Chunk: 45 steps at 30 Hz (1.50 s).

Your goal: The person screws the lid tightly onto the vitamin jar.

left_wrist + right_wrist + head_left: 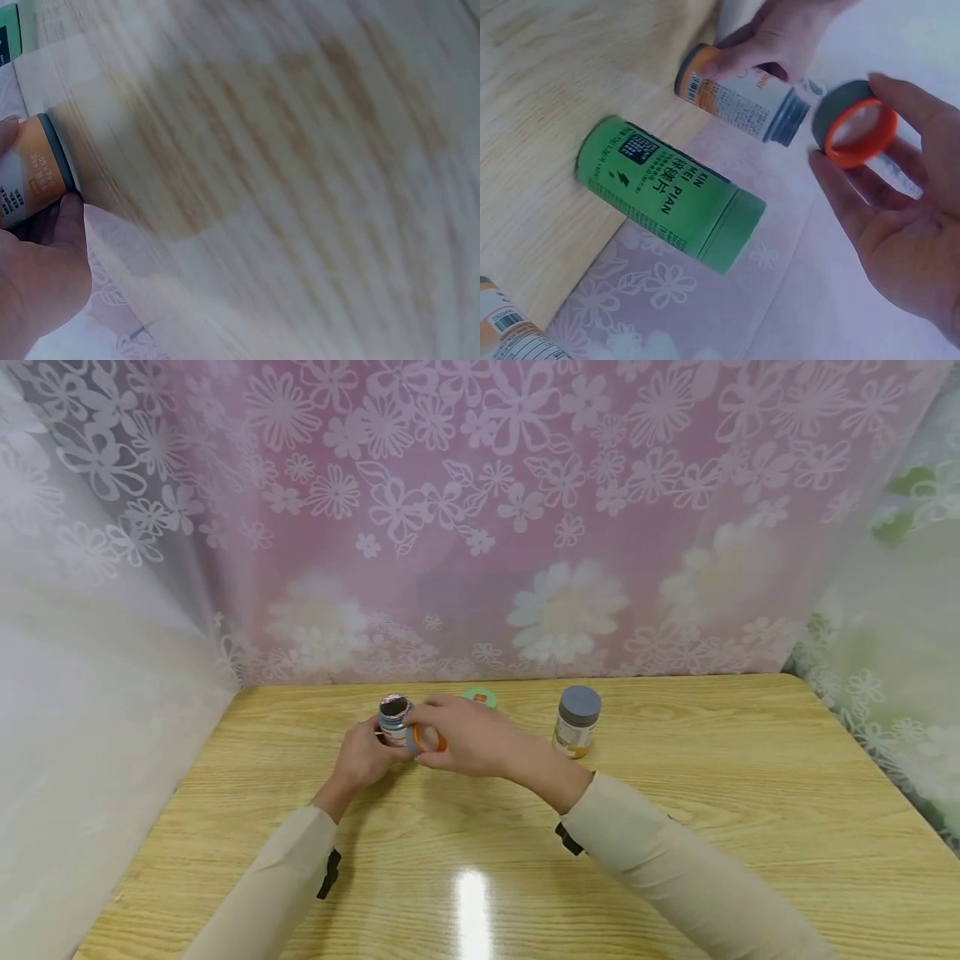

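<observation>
My left hand (pixel 362 757) grips an orange-and-white pill bottle (pixel 739 97) that stands on the table, its grey threaded neck uncovered. The dark mouth of the bottle faces up in the head view. Beside the neck, my right hand (pixel 476 739) pinches a grey screw cap (pixel 838 105) with an orange inner ring, thumb and fingers on its rim. In the right wrist view a gap separates the cap from the bottle. Only the lower part of the bottle, with the left fingers around it, appears in the left wrist view.
A green bottle (pixel 664 196) with its lid on stands close by, mostly behind the right hand in the head view. Further right is another orange-and-white bottle (pixel 576 727) with a grey cap. A flowered curtain (pixel 525 568) hangs behind the wooden table (pixel 675 860).
</observation>
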Available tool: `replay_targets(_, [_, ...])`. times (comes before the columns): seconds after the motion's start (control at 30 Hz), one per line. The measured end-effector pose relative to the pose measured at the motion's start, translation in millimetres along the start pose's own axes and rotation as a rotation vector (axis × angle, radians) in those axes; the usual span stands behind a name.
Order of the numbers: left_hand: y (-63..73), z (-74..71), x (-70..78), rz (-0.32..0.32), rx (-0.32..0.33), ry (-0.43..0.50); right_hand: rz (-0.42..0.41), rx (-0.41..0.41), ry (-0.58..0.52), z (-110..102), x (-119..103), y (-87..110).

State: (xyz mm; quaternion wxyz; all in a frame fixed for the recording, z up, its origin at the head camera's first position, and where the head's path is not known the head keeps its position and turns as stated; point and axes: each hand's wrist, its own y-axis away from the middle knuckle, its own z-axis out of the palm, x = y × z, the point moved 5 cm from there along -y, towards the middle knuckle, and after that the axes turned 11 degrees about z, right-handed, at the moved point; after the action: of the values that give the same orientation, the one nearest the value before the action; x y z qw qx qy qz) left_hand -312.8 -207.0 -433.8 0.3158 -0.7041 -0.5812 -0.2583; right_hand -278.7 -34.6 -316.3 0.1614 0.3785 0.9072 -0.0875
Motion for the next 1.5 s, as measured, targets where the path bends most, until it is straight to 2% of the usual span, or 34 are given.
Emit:
replay_targets(0.2, [0.1,0.0,-2.4,-0.012,0.016,0.013,0.034,0.142,-0.107,-14,1,-11.6])
replay_targets(0.6, [-3.6,0.7,-2.8,0.015,0.029,-0.023,0.092,0.295,-0.463,-14,9,-37.6])
replay_targets(0.77, [-5.5,0.1,-4.9,0.031,0.042,-0.042,0.108,0.325,-0.594,-7,14,-48.3])
replay_targets(0.97, [-4.6,0.1,-4.9,0.046,0.037,-0.049,0.146,0.335,-0.7,4,16,-56.7])
replay_targets(1.33, [-1.8,-1.0,-2.9,0.055,0.032,-0.042,0.179,0.369,-0.787,28,20,-65.6])
replay_targets(1.5, [-1.8,-1.7,-4.3,0.06,0.032,-0.035,0.169,0.356,-0.834,39,23,-66.7])
